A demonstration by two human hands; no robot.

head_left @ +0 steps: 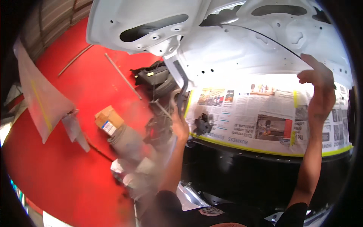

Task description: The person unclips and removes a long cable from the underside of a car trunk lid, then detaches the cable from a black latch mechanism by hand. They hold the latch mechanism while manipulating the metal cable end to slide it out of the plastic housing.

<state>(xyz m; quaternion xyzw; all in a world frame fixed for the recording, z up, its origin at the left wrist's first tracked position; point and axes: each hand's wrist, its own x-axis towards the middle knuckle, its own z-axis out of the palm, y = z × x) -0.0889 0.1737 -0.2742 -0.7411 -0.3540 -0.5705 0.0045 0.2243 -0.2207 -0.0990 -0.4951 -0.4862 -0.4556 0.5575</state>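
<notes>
- The red floor is seen to the left of the left hand; a cardboard box is placed there.
- The raised pale panel is found above and between both hands; it is already opened.
- The newspaper sheets are spread between the hands and are edged by yellow tape; this covering can be judged as done.
- The dark curved arm is located just at the fingers of the left hand; whether it is gripped cannot be told.
- The thin dark rod is seen along the panel, up to the fingertips of the right hand. Its fastening is not shown, so the work on it may be judged as unfinished.
- The hands are kept well apart from each other. In the right one, index finger and thumb are spread; a firm grip cannot be confirmed.
</notes>
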